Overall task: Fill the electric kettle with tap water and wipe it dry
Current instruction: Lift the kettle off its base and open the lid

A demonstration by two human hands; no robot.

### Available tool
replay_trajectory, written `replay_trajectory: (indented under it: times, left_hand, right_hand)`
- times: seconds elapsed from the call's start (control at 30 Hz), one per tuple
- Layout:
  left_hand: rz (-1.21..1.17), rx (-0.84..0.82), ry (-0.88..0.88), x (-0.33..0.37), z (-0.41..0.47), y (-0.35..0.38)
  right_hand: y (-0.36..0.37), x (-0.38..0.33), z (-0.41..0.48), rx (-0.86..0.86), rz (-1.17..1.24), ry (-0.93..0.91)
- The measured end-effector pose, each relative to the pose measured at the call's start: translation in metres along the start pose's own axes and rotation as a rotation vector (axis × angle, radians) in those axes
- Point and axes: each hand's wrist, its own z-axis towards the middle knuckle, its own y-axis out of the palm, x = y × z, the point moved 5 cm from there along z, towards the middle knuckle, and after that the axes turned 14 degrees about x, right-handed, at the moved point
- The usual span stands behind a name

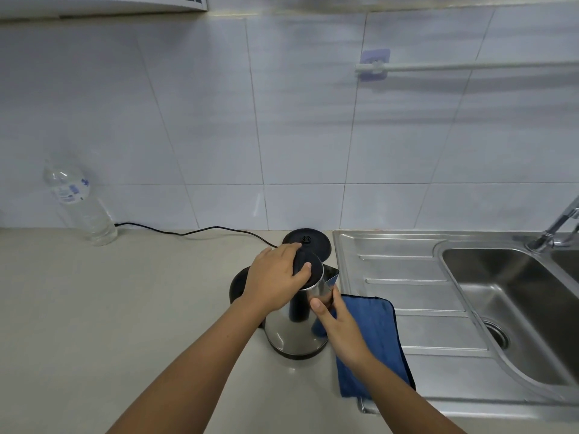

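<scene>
Two bare hands meet on a stainless steel electric kettle (293,330) that stands upright on the beige countertop (109,324), in front of its round black power base (308,241) and apart from it. The left hand (275,278) lies over the kettle's black lid (308,266), fingers curled around the lid's near edge and the thumb across its top, gripping it. The right hand (340,330) closes around the upper part of the steel body just under the spout (332,275), thumb pressed against the metal on the near side and the other fingers wrapped behind (only partly visible). The kettle's black handle (239,286) sticks out to the left, mostly hidden by the left forearm.

Just beside the kettle on its right, a blue cloth (379,339) lies flat, draped over the edge where the countertop meets the steel drainboard (416,277); the right wrist crosses above it. Farther right is the sink basin (513,308), with a chrome tap (557,227) at its back corner. A black cord (194,231) runs from the power base along the foot of the tiled wall (282,120) to the left, where a clear plastic bottle (80,205) stands near the wall, well apart from the kettle. A white rail (470,65) is fixed to the tiles above the sink.
</scene>
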Motion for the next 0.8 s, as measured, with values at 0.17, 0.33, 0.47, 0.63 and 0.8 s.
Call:
replay_trajectory:
  times: [0.17,0.33,0.47,0.63,0.8]
  left_hand:
    - [0.004,0.031,0.02,0.002,0.0,-0.002]
    - [-0.103,0.074,-0.017,0.0,-0.001,-0.004]
    - [-0.221,0.076,-0.082,-0.005,-0.002,-0.008]
    - [-0.274,-0.009,-0.108,-0.01,0.0,-0.009]
    - [-0.297,-0.059,-0.04,-0.011,-0.002,-0.006]
  right_hand:
    - [0.0,0.0,-0.001,0.019,-0.007,0.0]
    - [0.0,0.001,0.0,0.016,-0.022,-0.012]
    - [0.001,0.004,0.0,0.008,-0.001,-0.015]
    - [0.001,-0.001,-0.006,0.089,-0.061,-0.043]
    - [0.014,0.007,-0.024,0.284,-0.238,-0.169]
